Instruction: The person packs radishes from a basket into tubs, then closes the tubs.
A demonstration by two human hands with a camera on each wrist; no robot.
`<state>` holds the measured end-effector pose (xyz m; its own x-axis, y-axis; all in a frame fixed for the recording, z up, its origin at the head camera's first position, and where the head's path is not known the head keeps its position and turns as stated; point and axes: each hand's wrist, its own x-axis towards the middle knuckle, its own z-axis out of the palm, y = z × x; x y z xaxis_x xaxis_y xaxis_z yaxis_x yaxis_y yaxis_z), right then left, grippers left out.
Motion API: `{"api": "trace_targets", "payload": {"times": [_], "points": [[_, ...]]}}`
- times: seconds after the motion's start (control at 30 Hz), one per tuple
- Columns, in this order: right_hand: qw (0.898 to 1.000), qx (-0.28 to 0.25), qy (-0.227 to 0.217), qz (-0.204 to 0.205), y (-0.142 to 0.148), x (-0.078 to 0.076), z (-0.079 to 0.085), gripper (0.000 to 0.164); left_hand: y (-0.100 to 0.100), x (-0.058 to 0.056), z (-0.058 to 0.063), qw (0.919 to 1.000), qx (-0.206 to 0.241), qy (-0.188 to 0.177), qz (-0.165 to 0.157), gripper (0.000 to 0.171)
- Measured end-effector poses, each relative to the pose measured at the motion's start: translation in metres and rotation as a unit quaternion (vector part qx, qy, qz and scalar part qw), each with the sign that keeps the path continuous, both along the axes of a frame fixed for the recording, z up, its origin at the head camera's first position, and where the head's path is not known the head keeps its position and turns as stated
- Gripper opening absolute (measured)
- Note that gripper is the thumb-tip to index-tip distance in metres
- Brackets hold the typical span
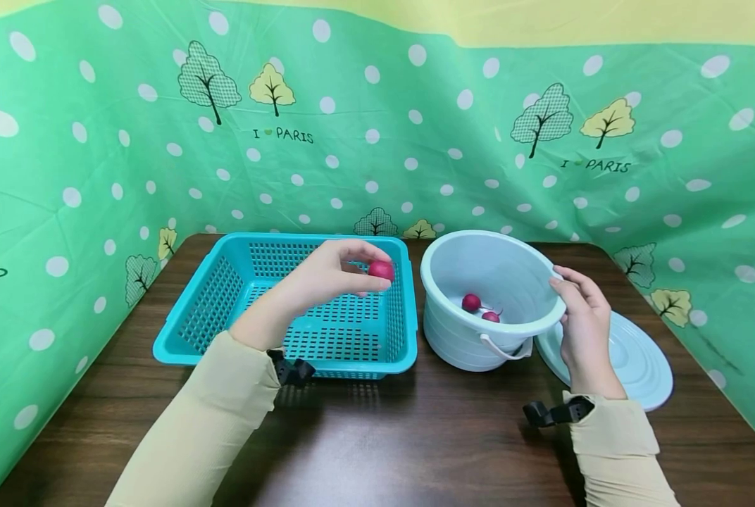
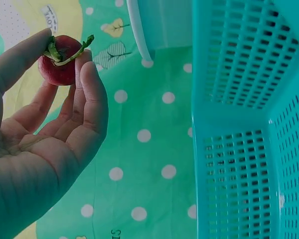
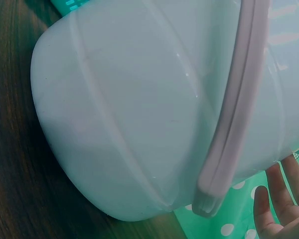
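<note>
Between thumb and fingertips my left hand (image 1: 346, 271) pinches a red radish (image 1: 381, 270), held above the right part of the blue-green basket (image 1: 164, 348). In the left wrist view the radish (image 2: 60, 67) shows short green stem stubs. My right hand (image 1: 585, 320) grips the rim of a pale blue bucket (image 1: 460, 341) on its right side, thumb and fingers at the edge. Two more radishes (image 1: 471, 303) lie inside the bucket, one with a thin root. The right wrist view shows the bucket's wall and its white handle (image 3: 234, 109) hanging down close up.
A pale blue round lid (image 1: 637, 362) lies on the dark wooden table (image 1: 415, 436), right of the bucket and partly behind the right hand. A green dotted cloth (image 1: 327, 162) with printed trees hangs around the back and sides.
</note>
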<state>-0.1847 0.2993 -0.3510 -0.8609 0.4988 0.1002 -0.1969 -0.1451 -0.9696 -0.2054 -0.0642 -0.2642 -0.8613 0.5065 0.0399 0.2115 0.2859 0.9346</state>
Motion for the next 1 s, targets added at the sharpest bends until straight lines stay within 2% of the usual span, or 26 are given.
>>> {"api": "trace_targets", "payload": {"times": [0.3, 0.5, 0.73, 1.0], "points": [[1.000, -0.004, 0.004, -0.002, 0.000, 0.000, 0.001, 0.022, 0.017, 0.002, 0.000, 0.9994, 0.029, -0.004, -0.016, 0.033], [1.000, -0.004, 0.001, -0.003, -0.001, 0.000, 0.001, 0.021, 0.028, 0.001, -0.002, 0.9989, 0.040, 0.008, -0.021, 0.031], [1.000, -0.004, 0.005, -0.002, 0.000, 0.000, 0.000, 0.021, 0.040, 0.000, -0.003, 0.9990, 0.043, 0.008, -0.012, 0.033], [1.000, -0.001, 0.004, 0.003, 0.001, 0.000, 0.001, 0.022, 0.050, 0.000, -0.008, 0.9971, 0.076, 0.001, -0.001, 0.033]]}}
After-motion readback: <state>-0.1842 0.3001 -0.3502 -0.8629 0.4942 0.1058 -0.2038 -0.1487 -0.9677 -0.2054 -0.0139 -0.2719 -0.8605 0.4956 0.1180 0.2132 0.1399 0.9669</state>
